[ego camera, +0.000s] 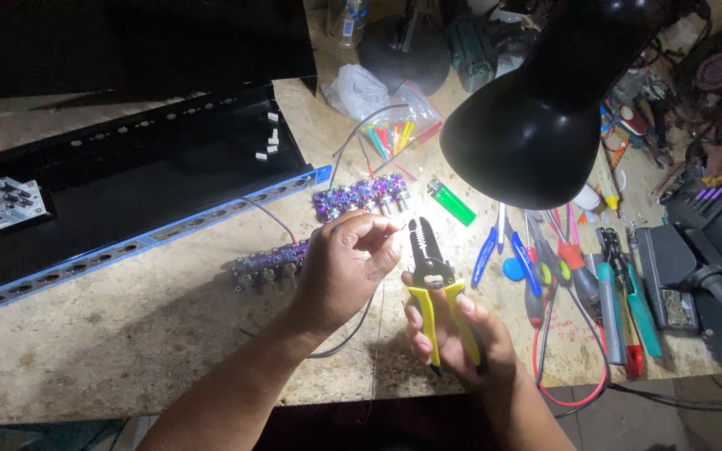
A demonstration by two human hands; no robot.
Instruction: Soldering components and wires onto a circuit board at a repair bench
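A thin, limp wire (396,236) is pinched in the left hand (346,269), best held near its end; the stripper (434,288), light and rigid, is gripped by its yellow handles in the right hand (453,338), over the bench (127,334).

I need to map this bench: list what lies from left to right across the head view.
Small white circuit board → black metal chassis → purple board → left hand → yellow-handled wire strippers in the right hand → blue-handled pliers → red-handled tool → soldering station.

bare bench (127,334) left of the hands, black lamp (536,125) overhanging, tool row (578,284) crowding right, purple boards (361,199) behind
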